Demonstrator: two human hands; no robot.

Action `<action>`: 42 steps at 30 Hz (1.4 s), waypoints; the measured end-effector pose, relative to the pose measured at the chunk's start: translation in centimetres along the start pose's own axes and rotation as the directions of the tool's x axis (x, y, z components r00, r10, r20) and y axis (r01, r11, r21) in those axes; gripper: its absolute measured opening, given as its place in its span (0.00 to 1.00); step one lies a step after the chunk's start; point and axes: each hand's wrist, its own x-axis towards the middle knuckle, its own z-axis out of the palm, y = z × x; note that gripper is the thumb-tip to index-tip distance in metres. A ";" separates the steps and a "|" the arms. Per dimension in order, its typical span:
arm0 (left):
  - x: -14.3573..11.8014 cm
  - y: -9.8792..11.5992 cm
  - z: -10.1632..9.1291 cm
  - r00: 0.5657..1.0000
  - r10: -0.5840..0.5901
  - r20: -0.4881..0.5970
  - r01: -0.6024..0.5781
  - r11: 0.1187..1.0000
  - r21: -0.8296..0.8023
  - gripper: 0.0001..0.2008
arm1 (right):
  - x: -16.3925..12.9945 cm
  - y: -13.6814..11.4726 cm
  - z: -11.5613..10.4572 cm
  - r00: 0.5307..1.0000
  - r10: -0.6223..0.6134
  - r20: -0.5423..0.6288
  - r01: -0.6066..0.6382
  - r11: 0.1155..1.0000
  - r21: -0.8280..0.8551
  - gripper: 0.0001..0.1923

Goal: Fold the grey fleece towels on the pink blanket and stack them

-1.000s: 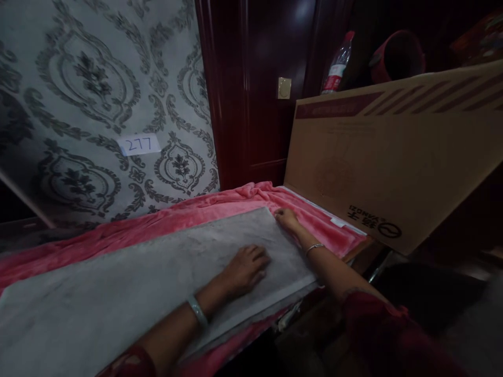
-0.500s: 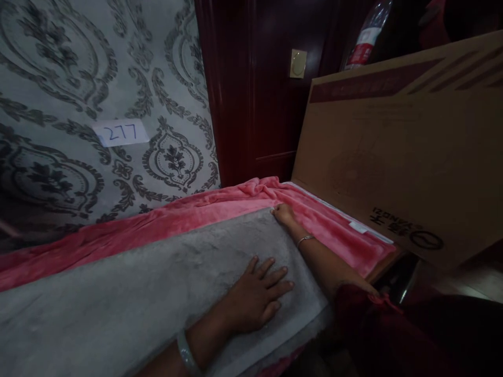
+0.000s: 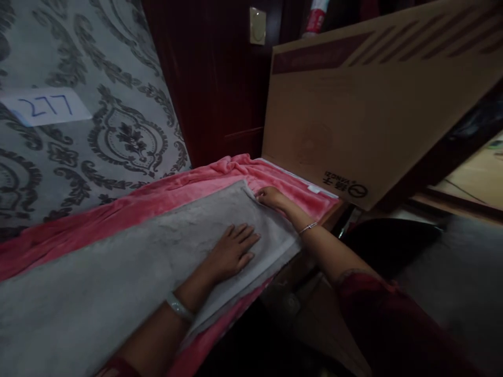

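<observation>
Left hand (image 3: 231,251) flat, fingers spread wide, pressing on big grey cloth sheet (image 3: 129,272) lying over soft pink blanket (image 3: 165,201). Right hand (image 3: 270,198) curled at grey sheet's far corner, grip unclear. Brown cardboard box (image 3: 353,110) just beside.

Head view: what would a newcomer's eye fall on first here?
The two hands on the grey cloth in the middle: the left hand lies flat with fingers spread, and the right hand is at its far corner. Under it a pink blanket shows along the far edge. A big cardboard box leans at upper right, and a label reading 277 sits on the patterned wall at left.
</observation>
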 end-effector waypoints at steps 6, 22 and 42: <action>0.1 -0.2 0.0 1.000 -0.008 -0.003 0.008 0.998 0.060 0.28 | -7.4 3.6 -1.2 0.997 0.066 -0.027 -0.068 0.992 -0.103 0.08; 2.5 7.8 -0.7 0.999 0.007 -0.044 0.000 0.986 0.164 0.08 | -12.5 6.9 -2.1 0.993 0.050 -0.103 -0.059 0.994 -0.089 0.10; -9.2 2.3 -3.6 0.926 -0.369 -0.081 0.375 0.923 0.083 0.25 | -14.1 2.1 2.1 0.873 -0.472 -0.124 0.410 0.847 -0.340 0.28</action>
